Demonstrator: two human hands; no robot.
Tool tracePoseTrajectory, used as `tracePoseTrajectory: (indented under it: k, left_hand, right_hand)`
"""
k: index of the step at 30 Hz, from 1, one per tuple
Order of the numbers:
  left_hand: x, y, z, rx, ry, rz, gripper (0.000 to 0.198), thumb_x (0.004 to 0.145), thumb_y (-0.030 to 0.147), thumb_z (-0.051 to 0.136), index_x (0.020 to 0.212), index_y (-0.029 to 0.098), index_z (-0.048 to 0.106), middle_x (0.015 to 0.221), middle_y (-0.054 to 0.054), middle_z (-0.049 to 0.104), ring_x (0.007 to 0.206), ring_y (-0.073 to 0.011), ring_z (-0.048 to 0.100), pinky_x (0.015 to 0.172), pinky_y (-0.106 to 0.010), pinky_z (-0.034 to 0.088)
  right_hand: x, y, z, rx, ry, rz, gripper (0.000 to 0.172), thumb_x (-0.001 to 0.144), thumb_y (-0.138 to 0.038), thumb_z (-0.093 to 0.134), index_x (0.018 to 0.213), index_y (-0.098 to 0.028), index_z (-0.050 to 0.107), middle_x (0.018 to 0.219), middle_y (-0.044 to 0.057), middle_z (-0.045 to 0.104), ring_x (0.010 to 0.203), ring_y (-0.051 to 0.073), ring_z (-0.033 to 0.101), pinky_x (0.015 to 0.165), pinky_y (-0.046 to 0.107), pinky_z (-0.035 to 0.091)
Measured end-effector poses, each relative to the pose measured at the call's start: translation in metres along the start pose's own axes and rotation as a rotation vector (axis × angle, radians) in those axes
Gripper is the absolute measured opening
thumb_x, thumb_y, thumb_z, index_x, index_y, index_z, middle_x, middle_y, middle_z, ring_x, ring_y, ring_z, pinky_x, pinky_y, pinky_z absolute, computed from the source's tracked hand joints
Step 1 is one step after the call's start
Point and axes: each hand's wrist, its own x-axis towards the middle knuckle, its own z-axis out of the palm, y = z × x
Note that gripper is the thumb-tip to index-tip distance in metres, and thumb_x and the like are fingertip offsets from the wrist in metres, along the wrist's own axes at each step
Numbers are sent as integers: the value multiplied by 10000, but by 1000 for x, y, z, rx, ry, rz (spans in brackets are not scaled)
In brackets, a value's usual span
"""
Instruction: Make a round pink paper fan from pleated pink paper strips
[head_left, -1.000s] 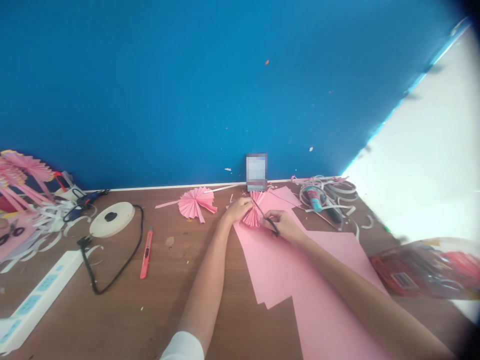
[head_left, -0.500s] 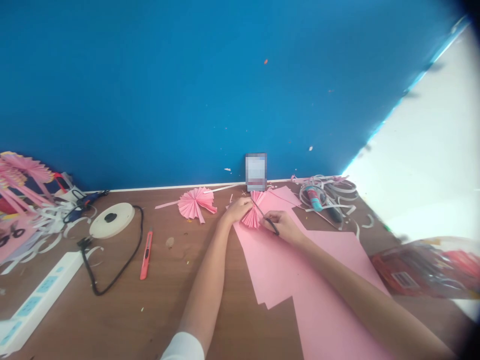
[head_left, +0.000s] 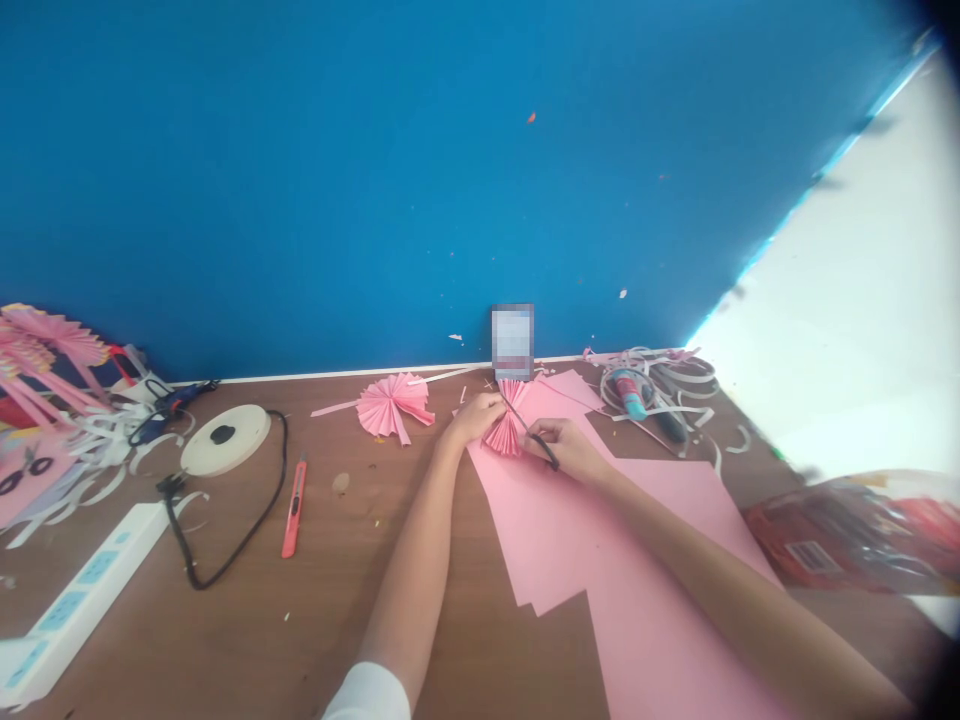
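My left hand (head_left: 475, 417) pinches a small pleated pink paper fan (head_left: 508, 428) at its left side, far out on the brown table (head_left: 247, 620). My right hand (head_left: 566, 448) is closed round the black handle of a pair of scissors (head_left: 534, 433), whose blades reach up across the fan. Both hands work above a stack of pink paper sheets (head_left: 600, 560). A second, finished pink paper fan (head_left: 391, 404) lies to the left of my left hand.
An orange utility knife (head_left: 293, 506), a white round disc (head_left: 224, 438) with a black cord (head_left: 225, 520) and a white power strip (head_left: 67, 600) lie left. Paper fans and strips (head_left: 52, 400) pile at far left. A glue tube (head_left: 628, 393) with paper scraps sits right; a red plastic package (head_left: 847, 540) further right.
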Motion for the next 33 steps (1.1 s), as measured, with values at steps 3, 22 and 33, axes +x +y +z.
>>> tracePoseTrajectory:
  k: [3,22,33]
  left_hand:
    - [1,-1,0,-23,6,22,220,780,313,367,617,168,390,610,33,447,620,-117,403,602,-242,279]
    - [1,-1,-1,-150,-11,62,206,782,284,361,612,170,339,612,35,383,605,-102,355,585,-234,268]
    - [2,-2,1,-121,-13,55,213,768,272,377,587,165,341,593,37,375,596,-97,350,592,-234,284]
  right_hand:
    - [0,-4,-3,13,-48,21,263,696,-398,653,762,-152,588,509,-22,551,438,100,484,441,211,367]
    - [1,4,1,64,21,-8,292,693,-435,657,740,-161,572,527,-17,567,433,95,483,434,211,372]
    - [1,-3,-1,15,15,31,275,701,-429,636,701,-167,552,502,-13,565,426,91,475,406,196,311]
